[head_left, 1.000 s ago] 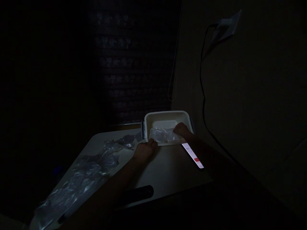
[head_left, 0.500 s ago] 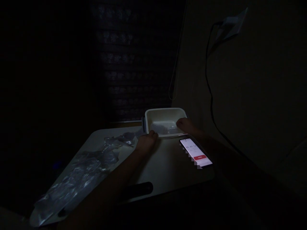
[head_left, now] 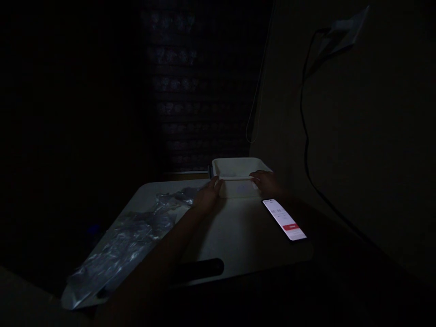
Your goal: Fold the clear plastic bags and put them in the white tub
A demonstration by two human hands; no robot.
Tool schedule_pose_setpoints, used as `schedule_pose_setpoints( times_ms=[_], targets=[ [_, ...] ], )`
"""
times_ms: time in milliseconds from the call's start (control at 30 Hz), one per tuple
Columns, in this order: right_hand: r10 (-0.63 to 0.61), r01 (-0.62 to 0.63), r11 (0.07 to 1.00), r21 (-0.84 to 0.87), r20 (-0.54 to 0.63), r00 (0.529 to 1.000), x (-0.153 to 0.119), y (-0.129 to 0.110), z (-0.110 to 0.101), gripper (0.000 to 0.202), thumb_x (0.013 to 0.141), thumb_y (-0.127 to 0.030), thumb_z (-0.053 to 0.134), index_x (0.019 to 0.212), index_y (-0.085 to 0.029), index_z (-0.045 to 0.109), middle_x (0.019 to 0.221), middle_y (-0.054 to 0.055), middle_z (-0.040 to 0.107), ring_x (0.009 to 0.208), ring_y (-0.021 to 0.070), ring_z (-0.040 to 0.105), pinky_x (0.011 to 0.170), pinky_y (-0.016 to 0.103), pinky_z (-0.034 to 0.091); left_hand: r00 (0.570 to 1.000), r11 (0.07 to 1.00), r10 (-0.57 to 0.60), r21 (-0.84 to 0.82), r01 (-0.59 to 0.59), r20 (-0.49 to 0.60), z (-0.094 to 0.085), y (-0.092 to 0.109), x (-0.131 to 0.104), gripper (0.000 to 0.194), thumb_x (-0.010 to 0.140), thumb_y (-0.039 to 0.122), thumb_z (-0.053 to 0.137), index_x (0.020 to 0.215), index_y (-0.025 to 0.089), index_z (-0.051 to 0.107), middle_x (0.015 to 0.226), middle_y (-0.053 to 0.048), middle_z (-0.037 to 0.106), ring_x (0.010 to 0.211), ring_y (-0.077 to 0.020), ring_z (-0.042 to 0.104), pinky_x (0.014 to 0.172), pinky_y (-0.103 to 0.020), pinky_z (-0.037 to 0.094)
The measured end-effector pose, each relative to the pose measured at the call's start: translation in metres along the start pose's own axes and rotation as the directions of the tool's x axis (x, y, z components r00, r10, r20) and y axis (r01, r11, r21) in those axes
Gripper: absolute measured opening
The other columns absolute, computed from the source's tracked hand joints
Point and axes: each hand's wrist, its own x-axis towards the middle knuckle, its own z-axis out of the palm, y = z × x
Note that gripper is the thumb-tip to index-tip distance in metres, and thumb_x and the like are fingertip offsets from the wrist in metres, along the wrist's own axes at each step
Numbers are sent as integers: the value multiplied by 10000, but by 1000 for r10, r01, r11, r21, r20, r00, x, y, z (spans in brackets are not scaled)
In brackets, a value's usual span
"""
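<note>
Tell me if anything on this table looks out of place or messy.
Crumpled clear plastic wrap sprawls over the table's left side and hangs off its near corner. The lit phone lies askew near the right edge.

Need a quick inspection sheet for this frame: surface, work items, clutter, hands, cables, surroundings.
Surface: pale table, dimly lit, with a dark slot near its front edge.
Work items: white container at the table's far edge; contents too dark to tell.
Clutter: crumpled clear plastic wrap across the table's left side; lit phone lying face up to the right.
Hands: left hand at the container's left front corner, right hand at its right front edge.
Cables: black cable hanging from a wall plug; thin cord beside the blind.
Surroundings: dark room, blind behind the table.
</note>
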Motion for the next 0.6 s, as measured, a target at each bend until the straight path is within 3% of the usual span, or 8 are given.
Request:
schedule_pose_setpoints(
  times_ms=[133,233,333,400,500,600],
  targets=[
    [12,-12,1000,-23,-1,1000,3,-2,-4,321,795,-205,304,994,-149,550,982,81,579,909,167,495,756,276,318,997,987,-76,144,73,17,-13,-30,-18,380,719,115,359,1088,131,445,1136,-103,455,997,-210,436,799,-327,343],
    [14,-22,998,-60,-138,990,-3,-14,-10,334,771,-188,320,1029,-140,527,1025,94,553,962,200,449,795,327,274,983,955,-185,237,178,7,-24,-55,-32,288,736,146,337,918,125,560,975,-110,548,935,-229,467,764,-355,340],
    [-29,15,998,-62,-227,973,-10,-41,-11,356,737,-152,342,1051,-137,508,1034,100,536,980,213,412,796,341,246,968,929,-251,282,239,3,-30,-73,-47,283,733,167,339,884,127,574,919,-113,569,896,-236,483,731,-359,342],
    [-77,70,997,-39,-194,978,-15,-67,-5,345,725,-141,351,1023,-145,525,1006,93,545,955,205,419,787,335,240,967,920,-252,320,227,38,-31,-78,-56,282,723,163,337,856,119,582,884,-118,578,867,-242,493,710,-362,345],
    [-170,170,985,1,-48,984,-25,-105,11,289,746,-157,330,894,-166,579,909,81,581,880,182,455,767,324,246,972,921,-215,351,171,92,-30,-78,-71,288,713,167,337,846,119,588,887,-124,581,866,-243,495,703,-357,346],
    [-266,266,964,3,69,962,-37,-132,27,265,744,-155,337,807,-154,595,839,81,595,836,178,476,750,320,257,967,915,-203,380,133,151,-30,-76,-86,295,716,197,330,807,118,600,859,-134,590,845,-241,509,678,-345,357]
  ],
)
